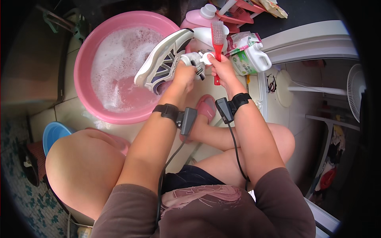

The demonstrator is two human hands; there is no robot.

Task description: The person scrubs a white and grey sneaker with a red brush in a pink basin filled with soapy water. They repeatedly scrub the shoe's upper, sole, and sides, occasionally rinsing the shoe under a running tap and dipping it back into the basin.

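A white sneaker (165, 61) with dark side panels is tilted on its side over the right part of a pink basin (82, 68). My left hand (185, 74) grips the shoe near its tongue, where a dark tab with writing shows. The basin holds water with thick white suds (116, 53). In my right hand (222, 70) is a red-handled scrub brush (218, 47), its pale bristles pointing away from me. That hand also pinches a small round white plastic piece (207, 58), apparently a cap, close to the shoe's tongue. My fingers partly hide both.
Behind my hands stand a pink bottle with a white cap (205, 13), a white jug with a green label (250, 59) and a plastic packet (242, 41). A blue basin (55, 134) is at left. Right, beyond a door track, stands a white fan (354, 92).
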